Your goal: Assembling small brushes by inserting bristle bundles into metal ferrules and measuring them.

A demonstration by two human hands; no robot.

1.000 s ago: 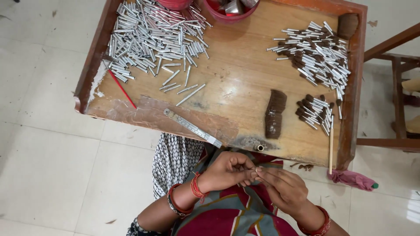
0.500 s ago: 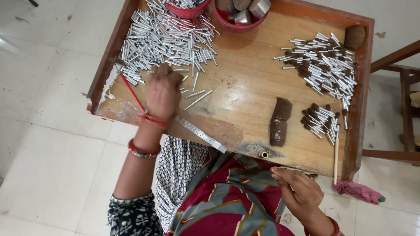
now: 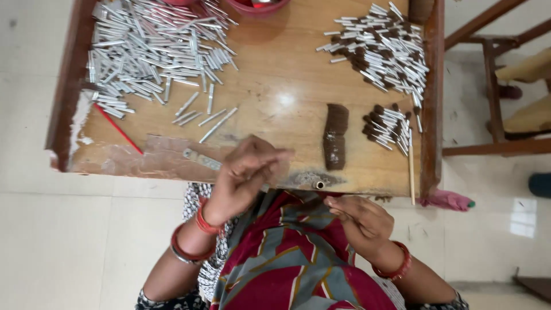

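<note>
My left hand (image 3: 247, 172) is blurred over the near edge of the wooden table (image 3: 275, 97), fingers bunched together; whether it holds anything is hidden. My right hand (image 3: 359, 221) hovers over my lap just below the table edge, fingers curled to the thumb, with nothing visible in them. A big heap of silver tubes (image 3: 149, 51) lies at the far left, with a few loose tubes (image 3: 209, 117) nearer my left hand. A brown block (image 3: 336, 138) rests right of centre.
Brown-tipped tubes (image 3: 379, 51) are heaped at the far right, a smaller bunch (image 3: 389, 127) below them. A metal strip (image 3: 198, 156), a red stick (image 3: 117, 129), a thin stick (image 3: 411, 172) and a pink cloth (image 3: 447, 200) lie near the edges. A wooden frame (image 3: 493, 103) stands to the right.
My left hand went out to the silver tube heap, then drew back to the near table edge. My right hand stayed over my lap. The camera moved closer to the table.
</note>
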